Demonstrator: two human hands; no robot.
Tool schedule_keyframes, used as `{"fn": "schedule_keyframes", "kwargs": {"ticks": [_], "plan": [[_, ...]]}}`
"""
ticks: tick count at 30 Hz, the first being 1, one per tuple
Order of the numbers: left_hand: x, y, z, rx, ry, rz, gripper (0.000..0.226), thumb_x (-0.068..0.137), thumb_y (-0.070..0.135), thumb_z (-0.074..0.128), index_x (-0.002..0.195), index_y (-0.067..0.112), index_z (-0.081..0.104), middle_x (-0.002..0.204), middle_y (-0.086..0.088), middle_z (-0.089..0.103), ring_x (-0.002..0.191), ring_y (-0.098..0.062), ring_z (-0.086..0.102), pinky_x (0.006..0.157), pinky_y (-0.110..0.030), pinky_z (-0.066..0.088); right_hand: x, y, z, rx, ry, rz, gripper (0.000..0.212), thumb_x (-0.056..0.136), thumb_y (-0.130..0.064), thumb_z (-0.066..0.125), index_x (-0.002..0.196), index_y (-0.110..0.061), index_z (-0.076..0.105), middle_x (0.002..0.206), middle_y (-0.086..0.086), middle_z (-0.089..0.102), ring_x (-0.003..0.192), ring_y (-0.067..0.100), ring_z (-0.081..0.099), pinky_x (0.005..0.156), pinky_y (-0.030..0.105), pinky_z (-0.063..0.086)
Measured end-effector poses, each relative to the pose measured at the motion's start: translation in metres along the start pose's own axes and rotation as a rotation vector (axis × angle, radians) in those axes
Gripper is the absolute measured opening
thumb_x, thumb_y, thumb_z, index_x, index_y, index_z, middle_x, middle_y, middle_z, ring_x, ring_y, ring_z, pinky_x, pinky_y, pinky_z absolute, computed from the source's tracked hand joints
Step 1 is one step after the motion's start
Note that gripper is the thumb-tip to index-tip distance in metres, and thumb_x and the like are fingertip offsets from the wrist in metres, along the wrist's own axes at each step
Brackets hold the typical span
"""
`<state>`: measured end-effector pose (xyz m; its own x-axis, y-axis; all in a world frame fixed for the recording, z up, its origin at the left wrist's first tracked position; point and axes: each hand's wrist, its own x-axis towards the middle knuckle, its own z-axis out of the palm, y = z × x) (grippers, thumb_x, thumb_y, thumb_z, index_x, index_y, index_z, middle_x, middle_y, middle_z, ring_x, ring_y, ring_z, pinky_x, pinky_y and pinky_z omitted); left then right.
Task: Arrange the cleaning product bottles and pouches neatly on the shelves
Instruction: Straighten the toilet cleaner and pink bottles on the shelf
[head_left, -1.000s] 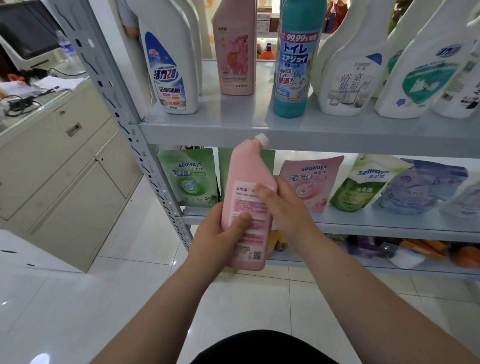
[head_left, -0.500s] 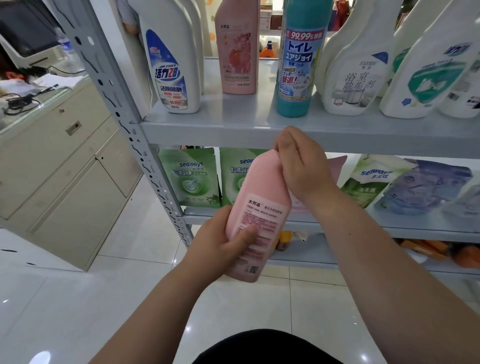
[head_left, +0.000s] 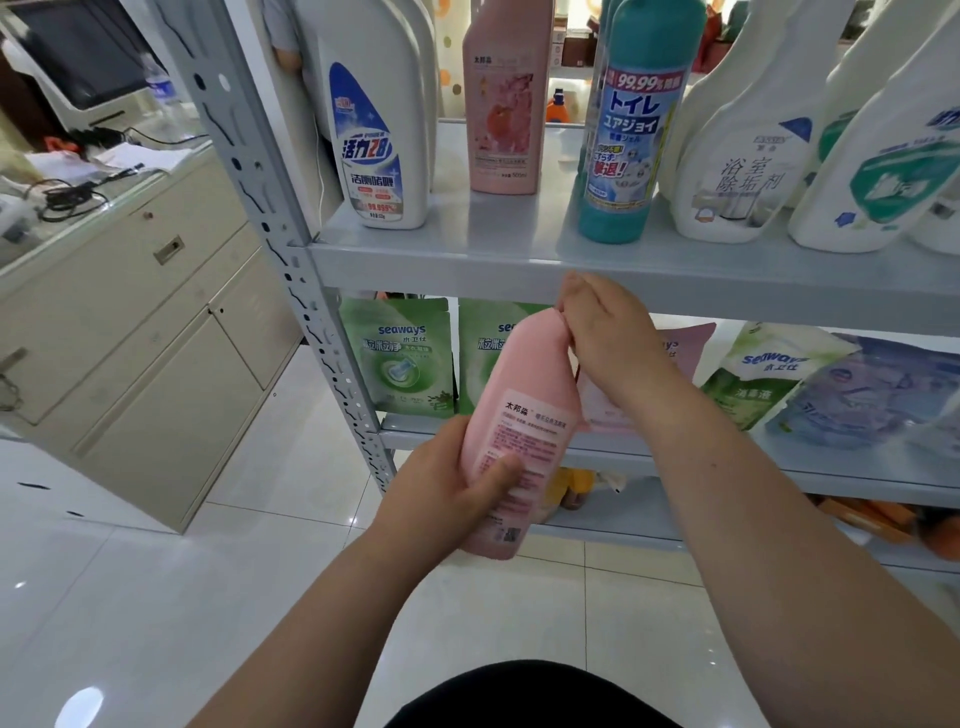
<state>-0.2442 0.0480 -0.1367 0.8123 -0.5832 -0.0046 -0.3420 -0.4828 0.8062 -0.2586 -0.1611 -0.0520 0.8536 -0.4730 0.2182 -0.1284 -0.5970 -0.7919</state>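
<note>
Pink bottle (head_left: 519, 431) in both hands, not shelved yet.
L hand (head_left: 447, 483) grips its lower body, R hand (head_left: 608, 332) wraps the neck, just under top shelf (head_left: 519, 260) edge. Other bottles (head_left: 623, 130) stand up there, pouches (head_left: 395, 358) lined below; prob. goes by its pink twin (head_left: 501, 104).

Bare room between white bottle (head_left: 382, 145) and teal bottle (head_left: 626, 156) on upper shelf (head_left: 493, 236).

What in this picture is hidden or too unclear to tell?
1. Head view: the cap of the held pink bottle is covered by the right hand.
2. Head view: the top of the teal bottle is cut off by the upper edge.
3. Head view: the pink pouch is mostly behind that hand and bottle.
</note>
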Motion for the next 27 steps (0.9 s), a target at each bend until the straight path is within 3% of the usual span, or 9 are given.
{"fn": "schedule_keyframes", "kwargs": {"ticks": [2, 4, 7, 10, 15, 18, 22, 25, 27], "plan": [[0.0, -0.002, 0.002, 0.109, 0.052, 0.003, 0.044, 0.086, 0.067, 0.059, 0.114, 0.034, 0.05, 0.099, 0.015, 0.066, 0.087, -0.01, 0.065, 0.073, -0.04, 0.059, -0.002, -0.003, 0.003, 0.122, -0.022, 0.147, 0.043, 0.108, -0.045, 0.035, 0.078, -0.017, 0.05, 0.076, 0.001, 0.055, 0.072, 0.016, 0.05, 0.072, 0.034, 0.038], [0.002, -0.001, 0.002, 0.09, 0.12, -0.012, 0.041, 0.088, 0.063, 0.059, 0.112, 0.034, 0.045, 0.097, 0.014, 0.061, 0.088, -0.015, 0.062, 0.073, -0.04, 0.056, -0.013, -0.004, 0.013, 0.201, -0.042, 0.197, 0.05, 0.101, -0.066, 0.035, 0.102, -0.022, 0.058, 0.097, -0.002, 0.062, 0.089, 0.017, 0.06, 0.083, 0.037, 0.047], [0.009, 0.002, 0.004, -0.077, 0.239, -0.001, 0.044, 0.094, 0.044, 0.063, 0.131, 0.029, 0.044, 0.11, 0.008, 0.061, 0.098, -0.018, 0.063, 0.077, -0.039, 0.055, -0.041, -0.007, 0.047, 0.344, -0.142, 0.238, 0.074, 0.082, -0.078, 0.057, 0.136, -0.031, 0.043, 0.126, -0.006, 0.058, 0.112, 0.018, 0.062, 0.095, 0.044, 0.054], [0.01, 0.003, 0.009, -0.054, 0.227, 0.142, 0.057, 0.097, 0.025, 0.06, 0.149, 0.024, 0.035, 0.123, 0.0, 0.052, 0.109, -0.018, 0.056, 0.089, -0.04, 0.052, -0.055, -0.017, 0.071, 0.474, -0.131, 0.242, 0.071, 0.075, -0.063, 0.072, 0.133, -0.04, 0.038, 0.128, -0.007, 0.06, 0.111, 0.015, 0.065, 0.097, 0.043, 0.056], [-0.003, -0.002, -0.009, -0.081, 0.05, 0.217, 0.07, 0.095, 0.059, 0.046, 0.158, 0.045, 0.018, 0.135, 0.014, 0.037, 0.127, 0.003, 0.041, 0.101, -0.021, 0.043, -0.046, -0.022, 0.055, 0.599, -0.011, 0.287, 0.029, 0.095, -0.051, 0.055, 0.118, -0.033, 0.062, 0.103, 0.001, 0.073, 0.095, 0.022, 0.072, 0.095, 0.052, 0.055], [-0.003, 0.001, -0.026, -0.441, 0.008, 0.046, 0.081, 0.082, 0.072, 0.059, 0.152, 0.039, 0.033, 0.14, 0.01, 0.053, 0.124, -0.006, 0.057, 0.099, -0.034, 0.054, -0.046, -0.031, 0.053, 0.853, 0.035, 0.333, 0.023, 0.102, -0.042, 0.054, 0.113, -0.024, 0.062, 0.088, 0.002, 0.077, 0.086, 0.024, 0.077, 0.084, 0.046, 0.06], [-0.007, 0.001, -0.046, -0.723, -0.092, -0.061, 0.056, 0.077, 0.059, 0.071, 0.125, 0.034, 0.059, 0.116, -0.001, 0.073, 0.102, -0.022, 0.073, 0.079, -0.045, 0.062, -0.047, -0.05, 0.057, 0.839, 0.021, 0.279, 0.031, 0.101, -0.049, 0.054, 0.119, -0.025, 0.06, 0.093, -0.002, 0.078, 0.092, 0.022, 0.076, 0.087, 0.047, 0.059], [-0.006, -0.001, -0.058, -0.676, -0.019, 0.018, 0.048, 0.082, 0.054, 0.068, 0.126, 0.036, 0.059, 0.114, 0.001, 0.072, 0.103, -0.023, 0.072, 0.081, -0.052, 0.062, -0.049, -0.055, 0.059, 0.771, -0.038, 0.234, 0.031, 0.094, -0.045, 0.066, 0.119, -0.028, 0.061, 0.108, 0.001, 0.076, 0.102, 0.023, 0.074, 0.092, 0.053, 0.058], [-0.004, 0.001, -0.065, -0.677, -0.004, 0.049, 0.039, 0.088, 0.042, 0.063, 0.127, 0.034, 0.059, 0.114, 0.002, 0.072, 0.105, -0.023, 0.07, 0.086, -0.053, 0.06, -0.053, -0.056, 0.063, 0.718, -0.071, 0.197, 0.039, 0.084, -0.046, 0.074, 0.117, -0.03, 0.061, 0.111, -0.005, 0.075, 0.104, 0.016, 0.073, 0.091, 0.047, 0.059]]}}
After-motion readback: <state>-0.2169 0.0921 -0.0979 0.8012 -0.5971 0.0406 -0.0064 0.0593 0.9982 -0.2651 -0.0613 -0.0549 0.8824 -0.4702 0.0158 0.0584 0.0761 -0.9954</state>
